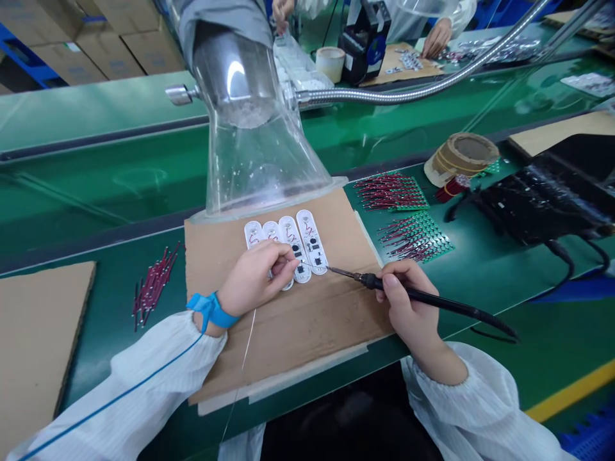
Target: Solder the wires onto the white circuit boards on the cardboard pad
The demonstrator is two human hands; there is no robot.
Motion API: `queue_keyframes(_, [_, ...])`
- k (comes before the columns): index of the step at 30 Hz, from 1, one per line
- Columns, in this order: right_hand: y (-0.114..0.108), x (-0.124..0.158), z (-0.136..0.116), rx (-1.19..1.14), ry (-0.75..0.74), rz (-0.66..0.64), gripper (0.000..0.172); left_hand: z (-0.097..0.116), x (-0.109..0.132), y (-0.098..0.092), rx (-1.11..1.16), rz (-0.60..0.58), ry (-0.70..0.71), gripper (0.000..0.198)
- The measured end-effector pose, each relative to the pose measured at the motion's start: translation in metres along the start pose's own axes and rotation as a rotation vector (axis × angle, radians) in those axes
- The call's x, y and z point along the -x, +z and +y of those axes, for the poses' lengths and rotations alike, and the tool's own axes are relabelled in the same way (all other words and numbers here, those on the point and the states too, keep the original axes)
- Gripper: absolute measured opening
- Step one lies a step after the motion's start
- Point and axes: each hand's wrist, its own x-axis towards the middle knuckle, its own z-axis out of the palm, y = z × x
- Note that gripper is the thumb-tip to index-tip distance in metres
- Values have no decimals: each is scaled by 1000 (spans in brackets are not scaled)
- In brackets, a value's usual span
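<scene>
Head view: soldering in hand, iron tip at edge of rightmost board, w/ solder wire led in at same spot. L hand (pixel 252 278) fingers closed, pinching thin solder wire (pixel 247 346); R hand (pixel 403 298) fingers wrapped pen-style round soldering iron (pixel 432 296). 4 white oval PCBs (pixel 311 242) side by side on cardboard sheet (pixel 288 339), partly under L hand. 2 green panels (pixel 416 238) of red wires to right, 1 loose bundle of red wires (pixel 154 285) to left, 1 clear fume hood (pixel 254 153) just above boards
</scene>
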Motion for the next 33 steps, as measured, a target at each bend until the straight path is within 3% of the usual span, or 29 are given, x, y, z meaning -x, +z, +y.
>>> queue_keyframes(5, [0,0,0,-4,2,-8,21,1,-1,-1,13,0,-13,20])
queue_keyframes(10, [0,-1,1,-99,10,64,22,1,0,-2,5,11,1,19])
queue_keyframes(17, [0,-1,-2,25,-6,-52,21,-1,1,0,0,16,17,17])
queue_keyframes(22, [-1,1,-2,1,-26,-1,21,-1,1,-1,-3,0,15,18])
queue_keyframes(28, [1,-2,-3,24,-4,-78,21,-1,1,-1,-2,-5,2,19])
queue_keyframes(33, [1,-1,-3,-21,-17,-30,19,-1,2,-2,3,-11,-17,20])
